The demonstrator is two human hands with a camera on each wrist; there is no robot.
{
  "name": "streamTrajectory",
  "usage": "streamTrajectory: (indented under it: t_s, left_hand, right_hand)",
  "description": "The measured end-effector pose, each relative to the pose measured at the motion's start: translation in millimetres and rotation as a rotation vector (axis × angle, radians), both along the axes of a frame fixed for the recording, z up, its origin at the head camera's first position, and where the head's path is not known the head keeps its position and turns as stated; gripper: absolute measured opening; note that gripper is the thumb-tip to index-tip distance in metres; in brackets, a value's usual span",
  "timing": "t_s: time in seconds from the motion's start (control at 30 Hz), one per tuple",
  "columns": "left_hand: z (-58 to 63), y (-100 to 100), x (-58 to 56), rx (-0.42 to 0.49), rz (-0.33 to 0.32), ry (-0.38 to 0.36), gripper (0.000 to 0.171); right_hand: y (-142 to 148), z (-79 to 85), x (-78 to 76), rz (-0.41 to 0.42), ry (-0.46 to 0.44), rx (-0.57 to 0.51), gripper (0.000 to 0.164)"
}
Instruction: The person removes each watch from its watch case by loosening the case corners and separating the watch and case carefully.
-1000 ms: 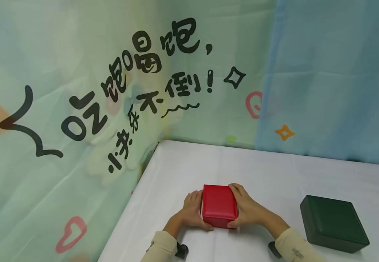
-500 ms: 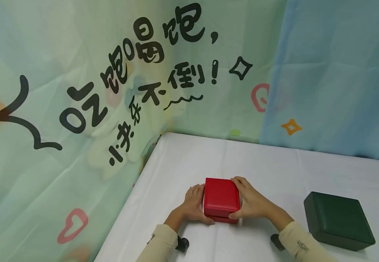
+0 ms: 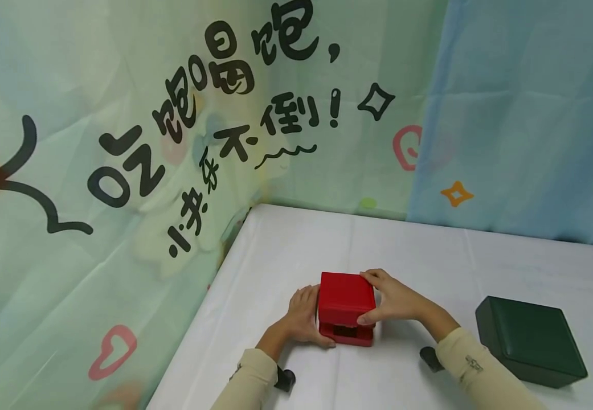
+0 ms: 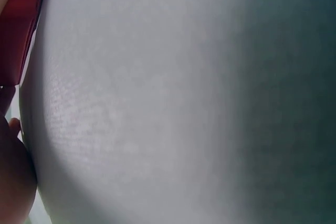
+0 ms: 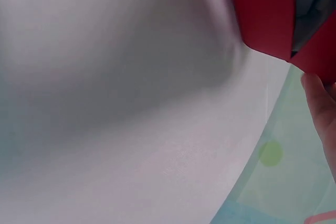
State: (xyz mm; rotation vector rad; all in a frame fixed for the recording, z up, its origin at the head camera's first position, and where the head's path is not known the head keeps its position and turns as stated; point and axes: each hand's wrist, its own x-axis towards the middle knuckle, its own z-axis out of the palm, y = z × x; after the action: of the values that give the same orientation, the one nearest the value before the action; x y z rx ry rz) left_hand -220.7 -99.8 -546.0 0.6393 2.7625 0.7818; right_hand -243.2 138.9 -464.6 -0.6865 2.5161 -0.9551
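A red box (image 3: 346, 299) with a smooth lid sits on the white table, its lid tilted up at the front. Through the front gap a dark inside shows. My left hand (image 3: 303, 319) holds the box's left side, thumb at the lower front corner. My right hand (image 3: 396, 297) grips the lid's right side, with the thumb at its front edge and the fingers at the far corner. In the right wrist view the parted lid and base of the red box (image 5: 265, 14) show a grey and dark inside. The left wrist view catches only a red edge of the box (image 4: 16, 45).
On the right of the white table (image 3: 296, 239) rests a closed dark green box (image 3: 537, 339). Behind and to the left hangs a printed cloth (image 3: 173, 171) with black characters. A black wrist device (image 3: 285, 380) shows under the left sleeve, another (image 3: 431, 359) by the right.
The red box's lid, closed a second ago, has risen at the front, lifted by my right hand. My left hand stays on the box's side. The head view has shifted slightly.
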Motion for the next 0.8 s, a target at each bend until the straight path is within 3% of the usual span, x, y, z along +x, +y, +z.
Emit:
streamTrajectory:
  t_s: [0.33,0.57,0.8]
  left_hand:
    - [-1.8,-1.4,-0.6,-0.029,-0.01,0.036,0.103]
    - [-1.4,-2.1,-1.7,-0.07,-0.001,0.042,0.106]
    - [-2.3,-1.5,-3.8,-0.109,0.015,0.034,0.113]
  right_hand:
    - [3.0,7.0,-17.9,0.026,-0.128,-0.036,0.094]
    - [1.8,11.3,-25.8,-0.028,-0.214,-0.048,0.082]
    - [1.6,9.0,-42.2,-0.045,-0.317,-0.144,0.067]
